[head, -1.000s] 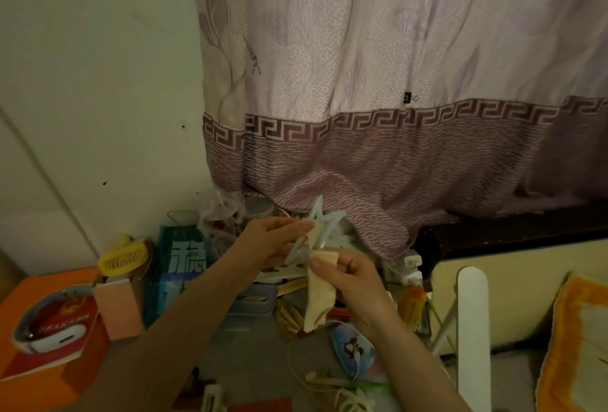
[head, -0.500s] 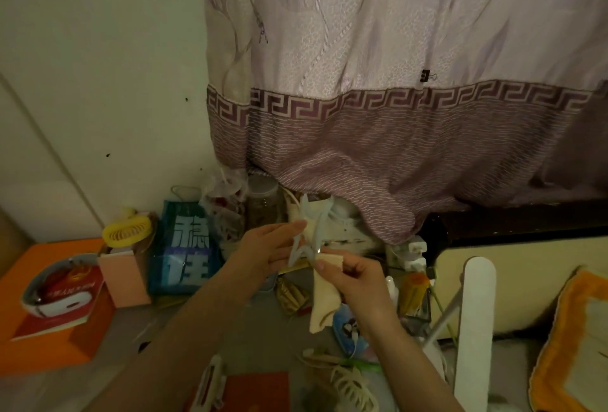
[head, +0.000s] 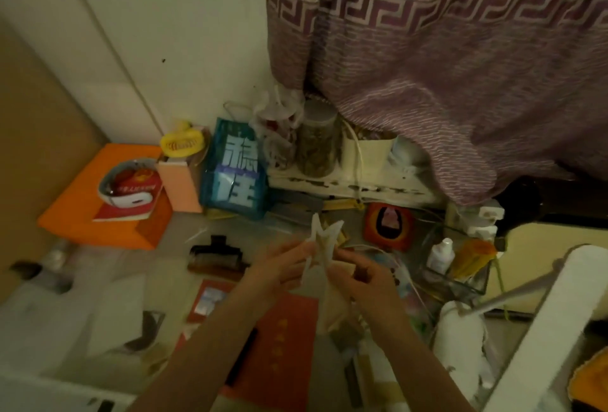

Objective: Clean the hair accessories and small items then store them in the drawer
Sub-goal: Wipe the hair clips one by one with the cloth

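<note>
Two hands on star clip, mid-desk

Two hands meet over the desk centre. Pale translucent star-shaped hair clip (head: 324, 234) sits upright between them, points up, above the grey desktop (head: 154, 260). Left hand (head: 283, 263) pinches its left edge with nearly straight fingers. Right hand (head: 365, 275) has fingers curled round a beige cloth (head: 332, 309) that hangs limp below the clip and touches it. Blurred, so exact finger contact is hard to read. Little bare desk around: black claw clip (head: 215, 255) just left, red booklet (head: 283, 346) under the forearms, round orange pad (head: 388, 224) to the right. Blue bag (head: 235, 174), jar (head: 317, 145) and patterned curtain (head: 460, 82) crowd the back edge; orange box (head: 82, 220) far left.
</note>
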Tool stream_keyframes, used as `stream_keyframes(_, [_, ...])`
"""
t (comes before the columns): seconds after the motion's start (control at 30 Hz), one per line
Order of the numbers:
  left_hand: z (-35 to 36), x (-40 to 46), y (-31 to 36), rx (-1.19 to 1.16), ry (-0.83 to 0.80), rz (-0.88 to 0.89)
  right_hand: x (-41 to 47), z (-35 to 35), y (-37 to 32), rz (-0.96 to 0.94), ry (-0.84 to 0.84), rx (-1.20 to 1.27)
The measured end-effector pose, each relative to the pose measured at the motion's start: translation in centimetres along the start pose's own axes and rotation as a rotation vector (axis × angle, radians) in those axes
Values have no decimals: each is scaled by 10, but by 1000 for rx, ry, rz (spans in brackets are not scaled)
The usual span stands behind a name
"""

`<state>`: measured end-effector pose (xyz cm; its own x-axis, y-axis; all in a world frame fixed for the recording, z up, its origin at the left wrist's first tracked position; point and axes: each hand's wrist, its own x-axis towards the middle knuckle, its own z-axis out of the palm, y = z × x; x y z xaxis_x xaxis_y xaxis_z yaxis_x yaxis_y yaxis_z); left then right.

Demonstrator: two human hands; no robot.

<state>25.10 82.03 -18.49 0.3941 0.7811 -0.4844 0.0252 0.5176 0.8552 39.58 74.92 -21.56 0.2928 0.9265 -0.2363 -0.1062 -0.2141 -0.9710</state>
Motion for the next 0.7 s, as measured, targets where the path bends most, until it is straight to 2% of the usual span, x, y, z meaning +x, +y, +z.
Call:
stream_keyframes(0.2, [-41, -11, -32, -81, 114, -16, 10, 31, 43, 113, -127, -64])
stream_keyframes(0.47, [-112, 3, -44, -182, 227, -84, 22, 94, 62, 216, -117, -142])
stream_keyframes(0.7, [-194, 21, -38, -57, 136, -104, 35, 174, 71, 275, -29, -89])
